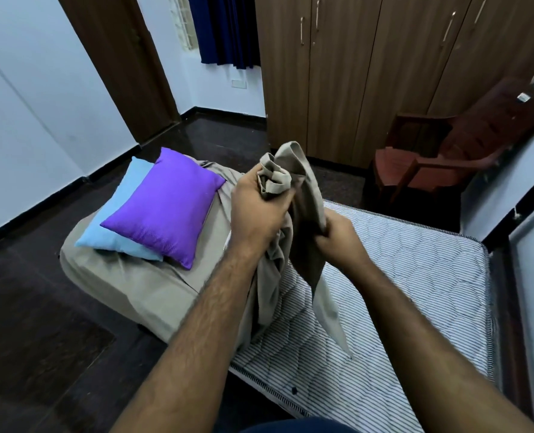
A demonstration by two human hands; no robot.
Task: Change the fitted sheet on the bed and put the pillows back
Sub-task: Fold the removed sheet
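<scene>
1. Hands first: left hand grips a bunched wad of the beige sheet up near chest height; right hand pinches a lower fold of the same cloth, fingers curled round it.

2. Sheet position: its near right part is peeled off and hangs between the hands, so the striped mattress shows bare on the right; the far left part lies over the mattress end.

3. Pillows: purple pillow lies on top of the blue pillow, both resting on the covered left end; they pin the cloth there.

4. Step in hand, as I judge it: stripping the old sheet; roughly half is off.

5. Doing it well: gather hand over hand so that the loose tail does not drag on the floor; lift the pillows aside, perhaps to the chair at far right, before pulling on; otherwise they may tumble off the left edge.

6. Corners: free the left elastic corners by lifting them over the mattress, not by tugging from here; a hard pull could shift the mattress or strain the seam.
</scene>
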